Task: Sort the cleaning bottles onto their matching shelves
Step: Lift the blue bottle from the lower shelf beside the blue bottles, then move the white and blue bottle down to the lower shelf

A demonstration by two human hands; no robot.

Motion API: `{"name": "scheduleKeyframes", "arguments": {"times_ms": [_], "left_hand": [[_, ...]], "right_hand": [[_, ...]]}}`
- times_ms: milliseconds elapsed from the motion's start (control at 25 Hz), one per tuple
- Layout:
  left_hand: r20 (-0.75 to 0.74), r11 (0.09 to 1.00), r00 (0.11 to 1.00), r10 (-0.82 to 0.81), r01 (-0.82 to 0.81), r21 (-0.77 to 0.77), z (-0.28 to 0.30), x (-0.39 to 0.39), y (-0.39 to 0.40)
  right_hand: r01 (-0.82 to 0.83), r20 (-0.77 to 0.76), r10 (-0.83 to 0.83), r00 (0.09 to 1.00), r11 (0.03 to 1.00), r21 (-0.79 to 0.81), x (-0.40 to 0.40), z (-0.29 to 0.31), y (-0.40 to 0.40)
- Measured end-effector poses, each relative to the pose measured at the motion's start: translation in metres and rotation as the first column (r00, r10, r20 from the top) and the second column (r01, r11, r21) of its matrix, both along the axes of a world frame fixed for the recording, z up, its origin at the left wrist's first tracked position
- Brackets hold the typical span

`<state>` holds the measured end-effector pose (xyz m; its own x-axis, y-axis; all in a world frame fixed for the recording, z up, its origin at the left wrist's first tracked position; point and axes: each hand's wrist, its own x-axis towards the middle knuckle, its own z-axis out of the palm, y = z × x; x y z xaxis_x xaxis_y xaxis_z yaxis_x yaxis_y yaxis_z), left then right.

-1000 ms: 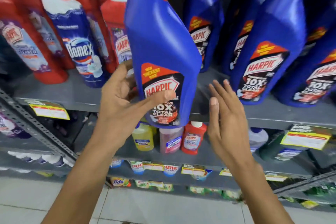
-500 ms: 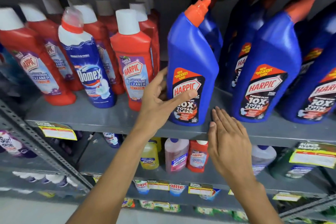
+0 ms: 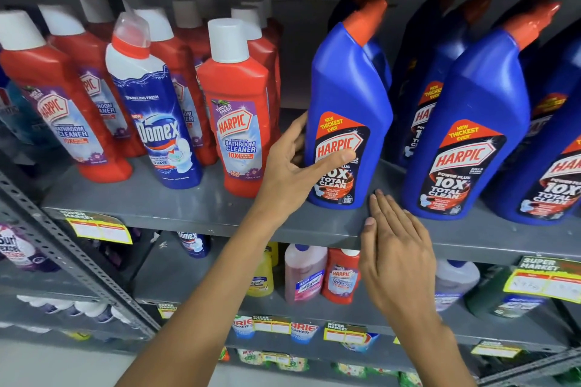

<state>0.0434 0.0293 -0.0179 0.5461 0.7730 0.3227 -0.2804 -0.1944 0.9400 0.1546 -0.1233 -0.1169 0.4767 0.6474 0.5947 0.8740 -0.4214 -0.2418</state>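
The right hand [image 3: 397, 253] is nearest, flat with fingers pressed together, its fingertips at the grey shelf's [image 3: 188, 210] front edge just right of the blue Harpic toilet cleaner bottle [image 3: 344, 122]. The left hand [image 3: 290, 166] grips that bottle's lower left side, thumb across the label. The bottle stands upright on the shelf, with a red Harpic Bathroom Cleaner bottle [image 3: 240, 104] to its left and more blue Harpic bottles [image 3: 471, 135] to its right.

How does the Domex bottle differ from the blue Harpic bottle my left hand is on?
The Domex bottle has a white shoulder and clear cap; the blue Harpic bottle is all blue with an orange spout. Domex stands among red bottles, untouched; Harpic has the left hand on it. Both stand on the top shelf.
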Motion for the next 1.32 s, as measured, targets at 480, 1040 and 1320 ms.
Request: {"name": "scheduleKeyframes", "arguments": {"times_ms": [480,1040,1320], "left_hand": [[-0.002,1.000,1.000,-0.004,0.004,-0.004,-0.005,0.005,0.003],[-0.090,0.753,0.828,0.553,-0.451,0.479,0.008,-0.138,-0.035],[-0.149,0.737,0.725,0.673,-0.637,0.225,0.003,-0.205,0.080]], "right_hand": [[-0.012,-0.024,0.012,1.000,1.000,-0.001,-0.001,0.002,-0.002],[-0.412,-0.175,0.553,0.815,0.764,0.497,-0.100,0.032,0.005],[-0.536,-0.284,0.521,0.805,0.844,0.028,-0.175,0.034,0.103]]}}
